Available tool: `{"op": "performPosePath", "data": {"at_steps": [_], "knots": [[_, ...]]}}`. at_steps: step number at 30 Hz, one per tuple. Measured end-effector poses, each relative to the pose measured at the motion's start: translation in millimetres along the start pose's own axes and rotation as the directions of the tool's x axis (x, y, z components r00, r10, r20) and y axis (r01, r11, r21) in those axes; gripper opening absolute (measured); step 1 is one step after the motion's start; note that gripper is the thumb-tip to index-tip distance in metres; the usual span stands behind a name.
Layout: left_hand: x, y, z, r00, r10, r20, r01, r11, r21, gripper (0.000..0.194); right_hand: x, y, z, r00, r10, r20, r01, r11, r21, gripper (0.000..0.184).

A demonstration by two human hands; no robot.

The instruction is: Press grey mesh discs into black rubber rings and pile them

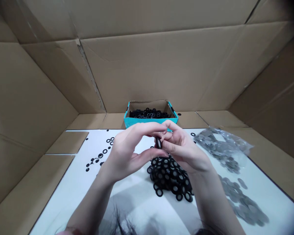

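My two bare hands meet at mid-view, forearms rising from the lower left and lower right. Between my fingers is a small, round black ring with a pale grey centre (158, 143), turned nearly edge-on. My right hand (186, 148) pinches it between thumb and fingers, the other fingers curled in. My left hand (123, 148) arches round it in a C, fingers above, thumb below; I cannot tell how firmly these grip.

Right below my fingers, a heap of similar black rings (170, 178), many with grey centres, lies on the white tabletop (75, 189). To their left, loose black pieces (105, 151) are scattered, some ring-shaped. Beyond my fingertips stands a turquoise-edged box (137, 121) filled with black rings. To their right, a clear plastic bag (213, 143) holds grey discs and a whitish patch, too blurred to read; nearer me, loose grey discs (245, 202) spread beyond my right forearm. Brown cardboard walls (161, 65) rise in front and on both sides.
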State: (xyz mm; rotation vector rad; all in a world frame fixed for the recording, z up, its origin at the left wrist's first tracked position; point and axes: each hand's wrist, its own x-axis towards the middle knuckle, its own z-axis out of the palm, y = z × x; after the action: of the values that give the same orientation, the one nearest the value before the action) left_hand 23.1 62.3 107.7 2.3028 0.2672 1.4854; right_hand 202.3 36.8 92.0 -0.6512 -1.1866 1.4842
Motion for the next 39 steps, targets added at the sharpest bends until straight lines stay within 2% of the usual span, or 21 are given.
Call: {"op": "performPosePath", "data": {"at_steps": [6,12,15,18,25,28,32,35,37,39], "knots": [[0,1,-1.7,1.000,-0.001,0.016,0.001,1.000,-0.014,0.054,0,1,1,1.000,0.027,-0.013,-0.027,0.999,-0.029,0.051],[4,-2,-6.3,0.994,-0.026,0.109,0.025,1.000,0.012,0.060,-1,-2,8,0.998,0.004,-0.064,-0.004,1.000,0.013,0.052],[2,-7,-6.5,0.997,-0.005,0.080,0.002,0.999,0.036,0.062,-1,-1,10,0.996,-0.015,-0.093,0.014,1.000,-0.006,0.053],[1,-11,-5.8,0.997,0.022,0.069,-0.026,0.998,0.055,0.058,-2,0,9,0.997,-0.035,-0.075,0.033,0.999,-0.022,0.051],[5,-10,-11.7,0.983,0.044,0.180,-0.056,0.997,0.059,0.054,-5,2,6,0.996,-0.086,0.019,0.086,0.996,-0.001,0.041],[7,-7,-15.2,0.966,0.004,0.257,-0.024,0.997,0.077,0.054,-5,3,6,0.994,-0.090,0.068,0.092,0.996,-0.014,0.039],[8,-7,-17.2,0.944,-0.052,0.327,0.034,0.998,0.061,0.057,-3,3,6,0.994,-0.107,0.032,0.110,0.984,-0.139,0.041],[6,-8,-21.1,0.945,-0.130,0.300,0.115,0.991,0.067,0.063,-5,0,-3,0.980,-0.176,-0.097,0.122,0.906,-0.406,0.038],[3,-9,-27.5,0.945,-0.211,0.248,0.192,0.976,0.099,0.070,-9,0,-18,0.955,-0.239,-0.172,0.081,0.775,-0.627,0.033],[0,-9,-36.3,0.932,-0.307,0.193,0.283,0.948,0.145,0.068,-15,3,-38,0.955,-0.223,-0.195,-0.015,0.621,-0.784,0.028]]}}
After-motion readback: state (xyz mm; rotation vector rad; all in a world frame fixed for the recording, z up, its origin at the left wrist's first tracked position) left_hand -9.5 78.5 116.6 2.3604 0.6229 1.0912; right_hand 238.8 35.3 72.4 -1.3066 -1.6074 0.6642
